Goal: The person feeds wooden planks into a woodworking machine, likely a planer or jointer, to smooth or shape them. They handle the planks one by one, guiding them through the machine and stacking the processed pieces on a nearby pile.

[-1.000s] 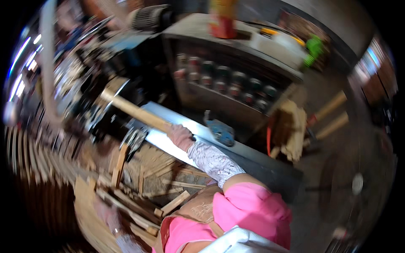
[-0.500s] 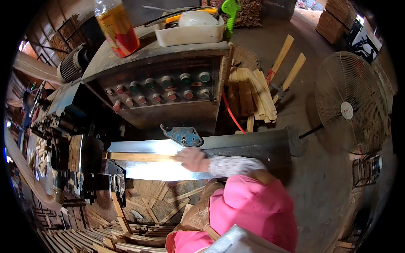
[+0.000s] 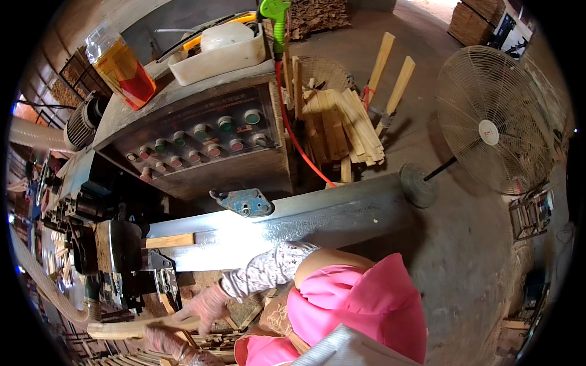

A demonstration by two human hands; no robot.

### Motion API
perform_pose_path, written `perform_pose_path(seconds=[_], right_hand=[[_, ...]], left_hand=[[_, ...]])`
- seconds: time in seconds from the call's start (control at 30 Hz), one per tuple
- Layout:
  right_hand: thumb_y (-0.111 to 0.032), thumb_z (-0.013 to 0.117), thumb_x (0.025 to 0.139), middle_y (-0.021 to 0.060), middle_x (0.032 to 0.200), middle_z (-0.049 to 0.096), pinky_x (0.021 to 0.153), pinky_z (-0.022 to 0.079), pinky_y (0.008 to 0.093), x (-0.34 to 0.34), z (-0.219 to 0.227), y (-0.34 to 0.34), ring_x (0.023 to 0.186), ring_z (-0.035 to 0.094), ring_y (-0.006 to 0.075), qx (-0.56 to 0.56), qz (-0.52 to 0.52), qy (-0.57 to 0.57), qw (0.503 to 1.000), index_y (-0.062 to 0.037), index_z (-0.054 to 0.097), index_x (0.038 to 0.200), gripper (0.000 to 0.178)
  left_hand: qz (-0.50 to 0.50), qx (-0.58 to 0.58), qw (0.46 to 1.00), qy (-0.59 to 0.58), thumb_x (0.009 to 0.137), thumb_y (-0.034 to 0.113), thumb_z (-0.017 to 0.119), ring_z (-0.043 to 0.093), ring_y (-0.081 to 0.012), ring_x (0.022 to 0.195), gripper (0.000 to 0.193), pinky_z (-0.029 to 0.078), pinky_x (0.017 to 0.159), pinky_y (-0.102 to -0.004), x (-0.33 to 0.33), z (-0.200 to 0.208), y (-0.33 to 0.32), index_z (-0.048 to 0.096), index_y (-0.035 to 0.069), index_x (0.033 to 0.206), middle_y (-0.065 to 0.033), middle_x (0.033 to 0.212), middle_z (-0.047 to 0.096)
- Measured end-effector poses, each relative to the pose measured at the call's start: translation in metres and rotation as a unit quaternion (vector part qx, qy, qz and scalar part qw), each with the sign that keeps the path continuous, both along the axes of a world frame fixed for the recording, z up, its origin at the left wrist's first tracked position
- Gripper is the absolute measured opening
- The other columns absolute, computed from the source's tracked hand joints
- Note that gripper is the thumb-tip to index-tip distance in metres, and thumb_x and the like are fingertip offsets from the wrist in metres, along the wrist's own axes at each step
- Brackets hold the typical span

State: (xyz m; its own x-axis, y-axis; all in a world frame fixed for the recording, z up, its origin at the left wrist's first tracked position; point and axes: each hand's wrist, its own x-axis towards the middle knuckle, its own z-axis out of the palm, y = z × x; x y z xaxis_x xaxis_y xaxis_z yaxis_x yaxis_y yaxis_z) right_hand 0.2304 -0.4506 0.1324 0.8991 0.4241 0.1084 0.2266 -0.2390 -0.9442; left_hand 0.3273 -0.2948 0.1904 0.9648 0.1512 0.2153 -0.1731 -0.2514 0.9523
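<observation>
Low on the left, my left hand (image 3: 166,343) is closed round a pale wooden strip (image 3: 116,329). The strip lies roughly level above a stack of similar strips. My right hand (image 3: 209,307), in a patterned sleeve, is at the strip's right end, its fingers over the top edge and its thumb lower down. Another wooden piece (image 3: 171,240) rests on the shiny metal machine bed (image 3: 293,219), its left end at the dark machine head (image 3: 125,244). Neither hand touches that piece.
A control cabinet (image 3: 201,177) with coloured buttons stands behind the bed. On it are a bottle (image 3: 122,67) and a white tray (image 3: 213,65). A blue metal bracket (image 3: 244,203) sits on the bed's far edge. A large fan (image 3: 488,131) stands right; stacked strips (image 3: 177,360) lie below.
My right hand has left the piece on the bed and moved down and left to another strip. My left hand has come into view with that strip. The bed's piece now reaches less far right.
</observation>
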Motion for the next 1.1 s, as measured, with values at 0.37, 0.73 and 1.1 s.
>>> perform_pose_path(seconds=[0.37,0.73,1.1], right_hand=[[-0.026,0.062,0.096,0.0039,0.126,0.069,0.086,0.060,0.0485,-0.279,-0.089,-0.107,0.110,0.068,0.0312,-0.472,-0.398,0.146,0.773,-0.0359,0.051,0.157,0.062],[-0.027,0.073,0.091,0.0101,0.131,0.067,0.088,0.054,0.0497,-0.024,-0.113,-0.131,0.107,0.064,0.0358,-0.326,-0.559,-0.146,0.748,-0.0194,0.065,0.143,0.053],[-0.021,0.068,0.091,0.0115,0.115,0.069,0.091,0.053,0.0507,-0.074,-0.131,-0.126,0.105,0.066,0.0342,-0.409,-0.445,-0.066,0.794,-0.0133,0.065,0.136,0.046]], left_hand=[[-0.138,0.210,0.967,0.047,0.106,0.008,0.060,0.039,-0.0363,0.155,0.073,0.043,0.125,-0.0468,0.050,-0.019,0.076,0.027,0.014,0.171,-0.0181,0.173,0.033],[0.119,0.591,0.749,0.275,0.091,0.031,0.078,0.029,-0.0337,0.162,0.095,0.028,0.132,-0.0391,0.017,-0.045,0.257,0.030,0.000,0.167,-0.0223,0.173,0.034],[0.109,0.586,0.760,0.259,0.083,0.018,0.077,0.035,-0.0424,0.157,0.101,0.031,0.130,-0.0421,0.019,-0.045,0.252,0.027,0.009,0.170,-0.0299,0.168,0.036]])
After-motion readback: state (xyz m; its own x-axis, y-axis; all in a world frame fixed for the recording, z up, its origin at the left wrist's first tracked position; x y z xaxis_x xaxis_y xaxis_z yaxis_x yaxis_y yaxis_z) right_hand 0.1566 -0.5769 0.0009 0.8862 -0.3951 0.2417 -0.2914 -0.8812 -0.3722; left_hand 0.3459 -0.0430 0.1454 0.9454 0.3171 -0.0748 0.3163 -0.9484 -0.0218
